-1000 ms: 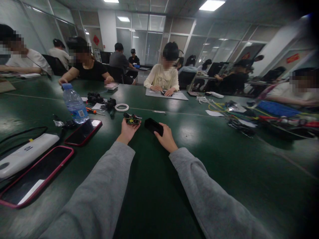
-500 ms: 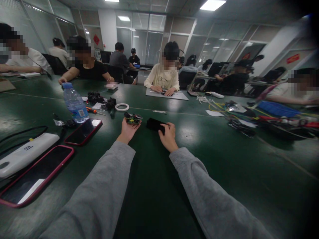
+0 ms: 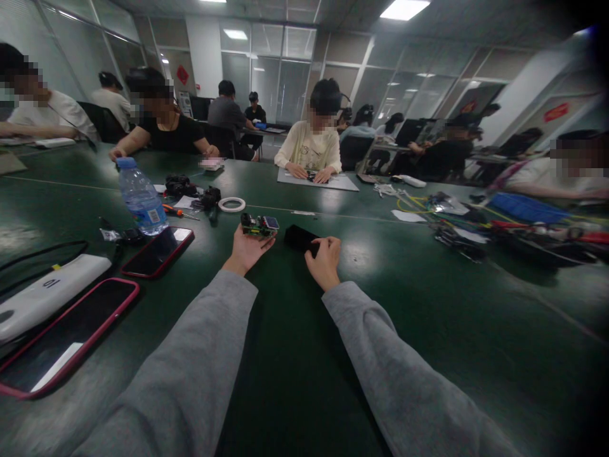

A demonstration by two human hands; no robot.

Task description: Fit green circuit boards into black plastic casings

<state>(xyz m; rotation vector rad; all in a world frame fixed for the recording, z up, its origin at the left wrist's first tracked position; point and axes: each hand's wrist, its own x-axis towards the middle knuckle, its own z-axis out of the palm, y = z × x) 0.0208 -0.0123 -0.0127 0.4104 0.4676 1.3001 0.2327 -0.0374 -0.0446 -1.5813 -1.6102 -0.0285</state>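
On the fingers of my left hand (image 3: 247,251) rests a small circuit board (image 3: 259,226) with dark parts, a yellow-green edge and a shiny square piece at its right end. My left palm is turned up, with the fingers beneath the board. Just to the right, my right hand (image 3: 325,259) grips the near end of a black box-like case (image 3: 301,239) between thumb and fingers. Board and case are apart, both a little above or at the green table (image 3: 295,330); whether the case touches the table I cannot tell.
Left of my arms lie two red-edged phones (image 3: 159,252), a white power bank (image 3: 52,295) and a water bottle (image 3: 143,200). Beyond are a white tape roll (image 3: 231,205) and an orange screwdriver (image 3: 174,211). Cables and a blue tray (image 3: 528,208) lie right. A person (image 3: 309,143) sits opposite.
The circuit board has tilted in my left hand, so its shiny square piece now faces me more. The black case has shifted slightly to the right with my right hand.
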